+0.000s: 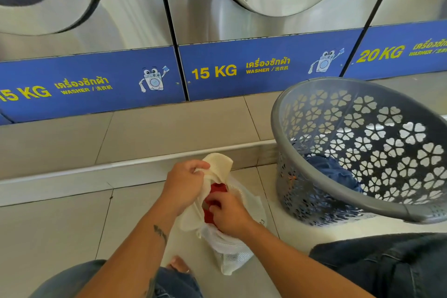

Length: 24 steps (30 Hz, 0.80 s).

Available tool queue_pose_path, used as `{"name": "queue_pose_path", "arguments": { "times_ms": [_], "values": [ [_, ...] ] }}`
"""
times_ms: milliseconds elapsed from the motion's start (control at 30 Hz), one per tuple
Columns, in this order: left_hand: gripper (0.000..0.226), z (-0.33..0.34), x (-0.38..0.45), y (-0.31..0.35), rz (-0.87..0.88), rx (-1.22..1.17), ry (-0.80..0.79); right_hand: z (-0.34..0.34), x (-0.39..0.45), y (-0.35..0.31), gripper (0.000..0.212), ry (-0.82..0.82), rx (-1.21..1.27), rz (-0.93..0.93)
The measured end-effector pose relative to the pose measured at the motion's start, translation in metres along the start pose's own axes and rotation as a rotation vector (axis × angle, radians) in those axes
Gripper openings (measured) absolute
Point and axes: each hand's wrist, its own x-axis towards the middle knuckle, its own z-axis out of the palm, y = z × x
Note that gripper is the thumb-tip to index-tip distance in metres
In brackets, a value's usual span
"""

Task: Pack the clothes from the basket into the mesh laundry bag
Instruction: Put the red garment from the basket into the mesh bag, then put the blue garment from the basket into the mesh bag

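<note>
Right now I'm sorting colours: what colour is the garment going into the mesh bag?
Red garment, head view.

My white mesh laundry bag is lying open on the floor tiles, with a red garment showing in its mouth. Just beside it, the grey basket is holding blue clothes.

Mesh bag lies left of basket, washers behind both.

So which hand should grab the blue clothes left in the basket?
Probably the right hand: it is nearer the basket holding the blue clothes, while the left hand grips the mesh bag's opening.
</note>
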Motion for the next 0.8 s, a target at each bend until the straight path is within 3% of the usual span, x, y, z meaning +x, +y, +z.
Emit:
{"name": "queue_pose_path", "arguments": {
  "times_ms": [100,233,433,567,800],
  "values": [
    [0.035,-0.003,0.009,0.006,0.024,-0.076,0.051,0.013,0.01,0.023,0.034,-0.174,-0.196,0.002],
    [0.033,-0.005,0.017,0.011,0.041,-0.103,0.083,0.005,0.037,0.042,0.04,-0.356,-0.438,0.152],
    [0.033,-0.001,0.027,0.016,0.025,-0.091,0.157,-0.061,0.061,0.013,0.019,-0.2,-0.332,0.103],
    [0.035,0.011,0.027,0.022,0.043,0.033,0.197,-0.106,0.042,0.004,0.018,-0.124,-0.59,-0.008],
    [0.035,0.036,-0.001,0.045,0.126,0.104,0.163,-0.128,-0.033,-0.02,0.023,-0.231,-0.922,-0.011]
  ]
}}
